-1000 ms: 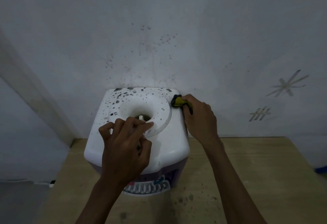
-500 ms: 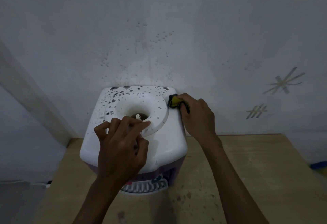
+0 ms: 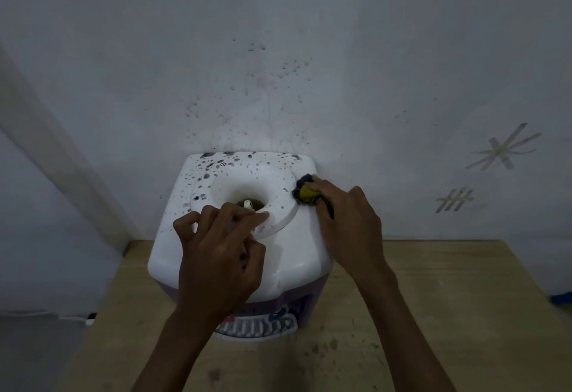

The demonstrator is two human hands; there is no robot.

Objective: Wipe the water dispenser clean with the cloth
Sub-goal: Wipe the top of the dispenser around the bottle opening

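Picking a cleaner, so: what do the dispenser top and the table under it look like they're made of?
Dispenser top: apparently white moulded plastic, smooth and slightly glossy, with rounded edges and soft highlights. Table: seemingly wood or wood-look board, matt tan with faint grain; which one cannot be told.

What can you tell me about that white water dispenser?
The dispenser is a squat white plastic box with rounded corners. It stands upright on a wooden table, its back close to the wall. Its top has a raised ring around a dark hole where a small white spike shows. Dark spots speckle the back and left of the top; the front looks clean. Lower down, a purplish front and a white grille show. The left hand rests on the ring; the right hand presses a yellow cloth to its right back corner.
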